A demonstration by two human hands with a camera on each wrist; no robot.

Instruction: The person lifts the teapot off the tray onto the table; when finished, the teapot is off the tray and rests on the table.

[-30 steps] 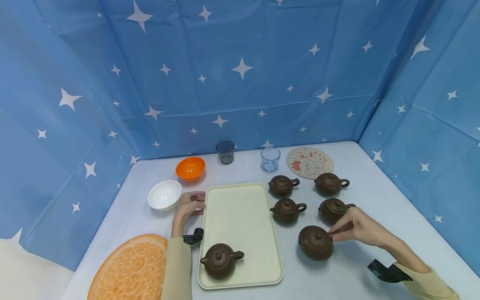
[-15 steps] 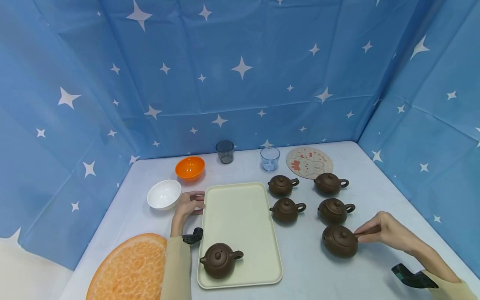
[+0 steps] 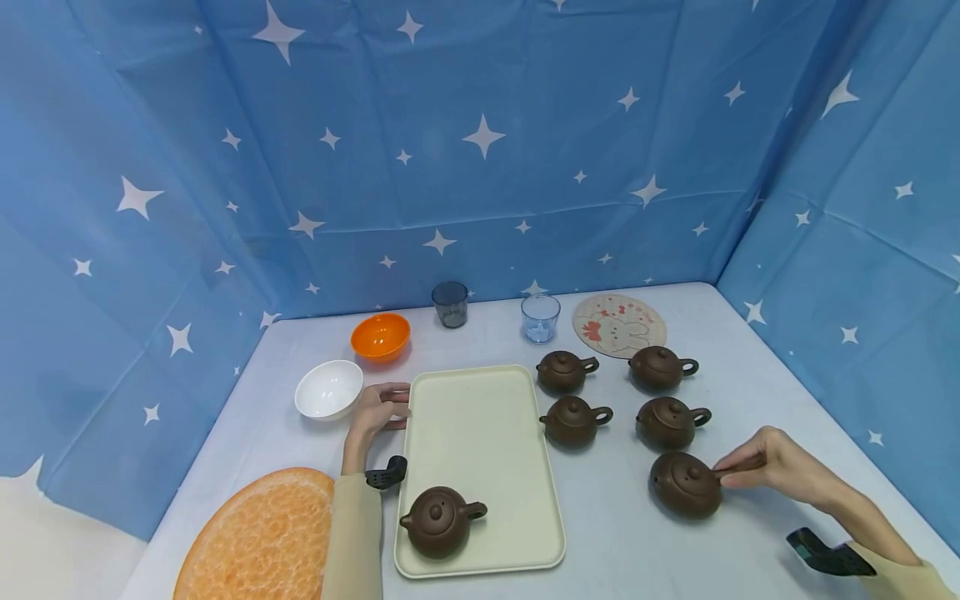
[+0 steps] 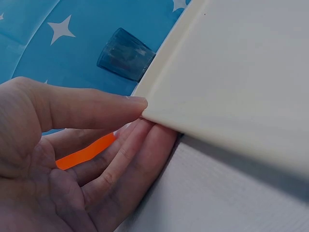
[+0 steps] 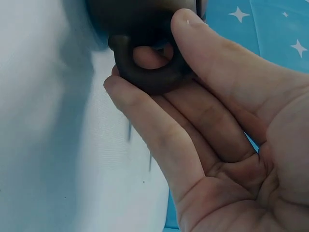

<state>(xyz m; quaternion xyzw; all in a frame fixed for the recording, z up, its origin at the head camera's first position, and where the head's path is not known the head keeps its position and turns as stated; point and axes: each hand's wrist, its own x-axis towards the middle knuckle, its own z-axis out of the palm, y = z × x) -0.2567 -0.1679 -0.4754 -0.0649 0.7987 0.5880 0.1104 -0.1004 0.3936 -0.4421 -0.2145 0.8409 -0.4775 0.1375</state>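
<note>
My right hand point(image 3: 776, 467) grips a dark brown teapot point(image 3: 686, 486) by its handle at the table's right front. In the right wrist view, thumb and fingers close around the handle loop point(image 5: 154, 79). A cream tray point(image 3: 480, 442) lies in the middle, bearing another brown teapot point(image 3: 439, 522) at its near left corner. On the tray's left edge, my left hand point(image 3: 377, 408) pinches the rim; the left wrist view shows the thumb point(image 4: 96, 108) at the rim and fingers under it. Several similar teapots, among them one point(image 3: 667, 422) right behind the held one, stand right of the tray.
Left of the tray are a white bowl point(image 3: 330, 390) and an orange bowl point(image 3: 381, 337). A grey glass point(image 3: 451, 305), a clear bluish glass point(image 3: 540, 319) and a round bunny mat point(image 3: 619, 325) line the back. An orange round mat point(image 3: 262, 542) lies front left. Blue star curtains border the table.
My right hand has moved to the right with the held teapot, away from the tray, and has slowed in the last half second. The left hand and tray stay in place.
</note>
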